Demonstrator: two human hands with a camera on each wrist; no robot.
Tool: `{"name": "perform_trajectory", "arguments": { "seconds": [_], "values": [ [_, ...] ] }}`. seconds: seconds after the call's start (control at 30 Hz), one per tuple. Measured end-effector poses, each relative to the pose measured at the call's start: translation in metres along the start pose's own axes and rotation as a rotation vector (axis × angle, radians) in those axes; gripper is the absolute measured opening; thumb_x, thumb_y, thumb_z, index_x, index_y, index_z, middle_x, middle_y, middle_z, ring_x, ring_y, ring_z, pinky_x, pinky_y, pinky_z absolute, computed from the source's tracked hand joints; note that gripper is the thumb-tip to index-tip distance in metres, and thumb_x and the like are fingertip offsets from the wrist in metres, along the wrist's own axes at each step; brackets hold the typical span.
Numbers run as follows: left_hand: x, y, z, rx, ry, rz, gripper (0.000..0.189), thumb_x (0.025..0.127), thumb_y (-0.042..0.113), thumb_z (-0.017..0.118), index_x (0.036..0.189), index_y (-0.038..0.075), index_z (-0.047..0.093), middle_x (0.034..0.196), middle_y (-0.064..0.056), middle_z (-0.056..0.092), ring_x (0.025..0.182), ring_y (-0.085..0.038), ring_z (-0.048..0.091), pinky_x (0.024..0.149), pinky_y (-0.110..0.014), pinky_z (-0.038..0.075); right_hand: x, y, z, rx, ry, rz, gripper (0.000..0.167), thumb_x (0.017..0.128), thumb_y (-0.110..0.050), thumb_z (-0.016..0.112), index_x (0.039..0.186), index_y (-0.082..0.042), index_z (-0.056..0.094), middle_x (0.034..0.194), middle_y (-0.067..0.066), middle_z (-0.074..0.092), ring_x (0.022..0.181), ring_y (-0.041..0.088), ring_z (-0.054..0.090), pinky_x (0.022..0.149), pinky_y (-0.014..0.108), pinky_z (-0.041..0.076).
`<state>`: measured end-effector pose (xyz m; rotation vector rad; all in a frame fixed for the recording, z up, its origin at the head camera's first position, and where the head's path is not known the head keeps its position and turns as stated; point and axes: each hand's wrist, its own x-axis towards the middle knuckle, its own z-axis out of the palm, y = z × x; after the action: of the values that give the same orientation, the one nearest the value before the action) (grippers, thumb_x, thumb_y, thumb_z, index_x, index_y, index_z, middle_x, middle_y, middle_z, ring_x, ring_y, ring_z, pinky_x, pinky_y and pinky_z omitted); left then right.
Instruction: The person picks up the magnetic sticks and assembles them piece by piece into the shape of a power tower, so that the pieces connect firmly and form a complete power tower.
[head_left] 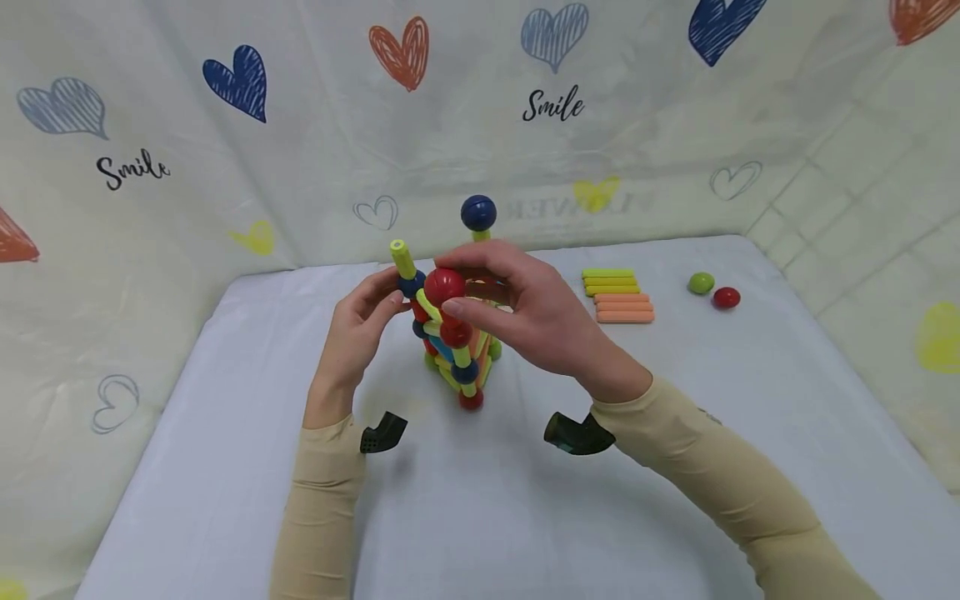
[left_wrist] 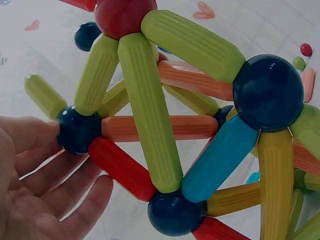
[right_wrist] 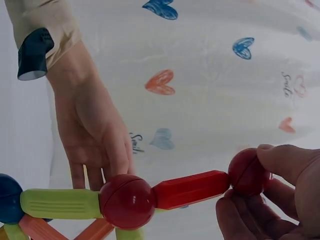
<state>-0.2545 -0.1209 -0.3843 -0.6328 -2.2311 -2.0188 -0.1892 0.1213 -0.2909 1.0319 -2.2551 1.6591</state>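
Observation:
A structure of coloured rods and balls stands on the table, a blue rod (left_wrist: 220, 159) and a lime rod (left_wrist: 150, 112) among its parts. My left hand (head_left: 352, 333) pinches a dark blue ball (left_wrist: 79, 129) at its left side, from which a lime rod (head_left: 402, 258) sticks up. With thumb and fingers, my right hand (head_left: 540, 312) grips a red ball (right_wrist: 248, 171) at the top. That ball sits on the end of a red rod (right_wrist: 191, 190), whose other end meets a second red ball (right_wrist: 127, 202).
Right of the structure lie several yellow-green rods (head_left: 611, 282) and orange rods (head_left: 625, 308) in a row. Farther right are a green ball (head_left: 701, 283) and a red ball (head_left: 726, 298). A dark blue ball (head_left: 478, 213) tops a rod at the back. A heart-printed cloth (head_left: 465, 142) hangs behind the table.

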Motion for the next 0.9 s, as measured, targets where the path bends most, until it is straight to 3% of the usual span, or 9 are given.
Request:
{"name": "perform_trajectory", "arguments": {
  "seconds": [0.2, 0.53, 0.6, 0.7, 0.8, 0.9],
  "values": [
    [0.0, 0.0, -0.001, 0.007, 0.007, -0.009, 0.04, 0.101, 0.016, 0.054, 0.139, 0.004, 0.05, 0.133, -0.009, 0.055, 0.107, -0.023, 0.062, 0.104, -0.036, 0.045, 0.005, 0.002, -0.002, -0.11, 0.032, 0.009, 0.04, 0.09, -0.008, 0.07, 0.128, -0.002, 0.058, 0.123, 0.005, 0.059, 0.106, 0.014, 0.062, 0.089, 0.03, 0.054],
    [0.001, -0.001, -0.001, 0.025, 0.012, -0.019, 0.041, 0.1, 0.019, 0.058, 0.137, 0.004, 0.052, 0.131, -0.01, 0.056, 0.108, -0.021, 0.062, 0.103, -0.035, 0.046, 0.01, 0.007, -0.003, -0.086, -0.001, 0.091, 0.04, 0.092, -0.013, 0.069, 0.13, -0.006, 0.057, 0.123, 0.002, 0.059, 0.107, 0.012, 0.062, 0.091, 0.029, 0.053],
    [0.001, -0.001, 0.0, 0.024, 0.014, -0.016, 0.04, 0.1, 0.02, 0.058, 0.137, 0.005, 0.052, 0.131, -0.009, 0.056, 0.108, -0.022, 0.062, 0.102, -0.035, 0.046, 0.011, 0.005, -0.002, -0.061, -0.007, 0.055, 0.041, 0.091, -0.011, 0.069, 0.13, -0.004, 0.057, 0.124, 0.004, 0.059, 0.108, 0.014, 0.062, 0.091, 0.031, 0.053],
    [0.001, -0.001, -0.001, 0.017, 0.014, -0.01, 0.04, 0.099, 0.02, 0.058, 0.137, 0.005, 0.053, 0.132, -0.009, 0.056, 0.111, -0.024, 0.061, 0.103, -0.037, 0.046, 0.012, 0.002, 0.002, -0.05, -0.048, -0.064, 0.04, 0.089, -0.007, 0.071, 0.127, -0.002, 0.059, 0.122, 0.006, 0.059, 0.109, 0.014, 0.062, 0.093, 0.033, 0.053],
    [0.001, -0.001, -0.001, 0.029, 0.013, -0.005, 0.041, 0.099, 0.021, 0.059, 0.138, 0.006, 0.052, 0.134, -0.009, 0.054, 0.117, -0.023, 0.058, 0.104, -0.038, 0.045, 0.013, 0.0, 0.005, -0.112, -0.087, -0.191, 0.036, 0.088, -0.006, 0.072, 0.122, -0.001, 0.062, 0.118, 0.006, 0.061, 0.108, 0.013, 0.06, 0.093, 0.032, 0.052],
    [0.001, -0.001, -0.001, 0.031, 0.013, -0.001, 0.042, 0.099, 0.02, 0.059, 0.138, 0.006, 0.052, 0.135, -0.009, 0.054, 0.119, -0.023, 0.057, 0.104, -0.038, 0.045, 0.014, 0.0, 0.007, -0.189, -0.084, -0.234, 0.035, 0.087, -0.008, 0.074, 0.12, -0.003, 0.064, 0.116, 0.004, 0.062, 0.107, 0.01, 0.059, 0.092, 0.028, 0.052]
  ]
}}
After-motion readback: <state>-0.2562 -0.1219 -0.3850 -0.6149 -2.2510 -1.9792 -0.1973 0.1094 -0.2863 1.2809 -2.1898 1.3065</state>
